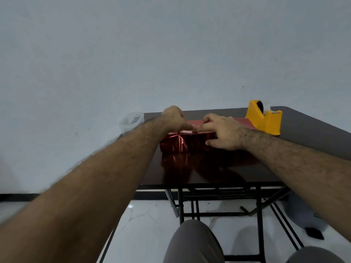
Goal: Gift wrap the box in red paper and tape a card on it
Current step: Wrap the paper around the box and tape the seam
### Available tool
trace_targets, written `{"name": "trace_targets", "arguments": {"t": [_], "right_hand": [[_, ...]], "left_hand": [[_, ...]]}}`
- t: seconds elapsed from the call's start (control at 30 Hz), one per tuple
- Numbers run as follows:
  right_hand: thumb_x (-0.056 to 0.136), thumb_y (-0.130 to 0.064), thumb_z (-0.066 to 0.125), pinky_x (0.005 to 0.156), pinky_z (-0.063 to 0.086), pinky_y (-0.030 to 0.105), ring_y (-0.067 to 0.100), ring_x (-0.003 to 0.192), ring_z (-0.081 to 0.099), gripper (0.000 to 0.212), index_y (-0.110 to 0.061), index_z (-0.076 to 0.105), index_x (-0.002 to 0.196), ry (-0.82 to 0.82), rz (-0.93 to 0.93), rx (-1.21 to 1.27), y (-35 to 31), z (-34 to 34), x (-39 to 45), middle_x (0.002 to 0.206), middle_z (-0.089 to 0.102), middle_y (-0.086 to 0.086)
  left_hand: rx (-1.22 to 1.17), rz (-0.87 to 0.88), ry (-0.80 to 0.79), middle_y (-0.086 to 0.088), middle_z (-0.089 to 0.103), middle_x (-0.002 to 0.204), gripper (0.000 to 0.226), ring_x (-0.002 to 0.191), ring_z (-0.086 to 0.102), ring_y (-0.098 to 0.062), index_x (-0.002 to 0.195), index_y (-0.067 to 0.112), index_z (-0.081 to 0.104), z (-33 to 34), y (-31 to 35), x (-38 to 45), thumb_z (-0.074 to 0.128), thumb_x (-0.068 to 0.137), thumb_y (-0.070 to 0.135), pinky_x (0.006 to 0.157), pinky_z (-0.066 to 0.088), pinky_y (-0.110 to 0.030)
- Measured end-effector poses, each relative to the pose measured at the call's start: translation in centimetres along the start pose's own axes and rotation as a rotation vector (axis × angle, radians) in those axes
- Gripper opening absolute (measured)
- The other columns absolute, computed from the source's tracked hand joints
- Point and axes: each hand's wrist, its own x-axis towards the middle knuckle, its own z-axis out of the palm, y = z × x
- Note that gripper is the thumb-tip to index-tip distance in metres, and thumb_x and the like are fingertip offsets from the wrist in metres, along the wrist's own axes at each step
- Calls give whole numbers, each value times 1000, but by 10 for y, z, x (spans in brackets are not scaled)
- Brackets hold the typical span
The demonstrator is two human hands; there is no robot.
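Box [187, 142], already covered in shiny red paper, lies on the dark table [307, 128] directly under both hands, with its long axis running from my left to my right. I see the left hand [173, 117] above the box's left end, fingers curled down so the tips meet the top face. The right hand [221, 130] lies over the right half, thumb down on the near side face and fingers reaching toward the left hand. The two sets of fingertips come together at about the middle of the top, on a pale patch that may be the card or a tape strip; the view is too small for me to tell which, or whether either hand pinches it.

A flat red sheet [245, 122] lies just beyond the right hand, and a yellow tape dispenser [264, 118] stands farther right, nearer the right hand than the left. A clear plastic cup [131, 120] sits beyond the left forearm.

Judgement: wrapping looks complete; the next reach for tape falls to the right hand while the left holds the box.
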Motion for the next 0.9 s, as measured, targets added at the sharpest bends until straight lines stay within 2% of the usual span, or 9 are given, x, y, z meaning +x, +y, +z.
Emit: {"name": "trace_targets", "arguments": {"t": [0.17, 0.4, 0.47, 0.57, 0.7, 0.77, 0.83, 0.9], "right_hand": [[90, -47, 76, 111, 38, 47, 12, 129, 50, 62, -53, 52, 147, -3, 16, 2, 1, 1, -2, 144, 44, -13], [90, -50, 76, 112, 36, 48, 11, 128, 49, 62, -53, 52, 147, -18, 19, 14, -2, -3, 0, 143, 42, -13], [90, -52, 75, 112, 36, 48, 11, 128, 49, 61, -53, 53, 146, -12, 22, 30, -2, -2, -1, 142, 43, -13], [90, -57, 74, 113, 36, 48, 10, 128, 49, 60, -55, 53, 146, -7, 26, 39, 0, -1, -4, 141, 45, -14], [90, -61, 72, 113, 33, 46, 8, 130, 47, 58, -55, 55, 145, -4, 24, 39, 0, -2, -5, 143, 44, -15], [88, -61, 74, 114, 33, 46, 7, 130, 48, 56, -53, 60, 142, -6, 24, 73, 0, -4, -3, 142, 46, -17], [83, -58, 81, 113, 40, 44, 8, 128, 53, 59, -45, 66, 139, 30, 41, 188, 2, -5, -2, 141, 52, -17], [77, -51, 90, 111, 47, 38, 11, 126, 59, 72, -32, 67, 142, 114, 90, 327, 9, -5, -5, 142, 58, -12]], "left_hand": [[-34, -77, -22, -6, 75, 94, 47, 83, 71, -21, 92, 11, 70, -1, -23, 2, 96, 73, 45, 67, 54, -31], [-74, -97, -36, -2, 68, 90, 39, 86, 64, -19, 90, 12, 67, -13, -17, 1, 98, 75, 32, 64, 45, -28], [-99, -107, -47, -1, 68, 95, 46, 86, 63, -16, 99, 11, 69, -5, -9, 1, 96, 76, 40, 70, 50, -31], [-45, -140, -58, -6, 73, 106, 59, 95, 69, -23, 105, 8, 71, 0, -14, 1, 97, 71, 48, 88, 61, -41], [10, -212, -101, -9, 68, 124, 76, 113, 65, -31, 126, 6, 66, -20, -26, 3, 99, 70, 45, 91, 53, -42], [0, -212, -89, -11, 69, 124, 69, 114, 66, -33, 125, 6, 68, -27, -25, 6, 100, 71, 34, 91, 54, -43], [-91, -133, -12, -9, 72, 116, 45, 111, 68, -29, 113, 8, 71, -26, -22, 6, 96, 78, 23, 88, 57, -40], [-149, 8, 66, 0, 72, 110, 33, 112, 68, -24, 107, 16, 72, -20, -17, 1, 89, 85, 34, 90, 58, -39]]}}
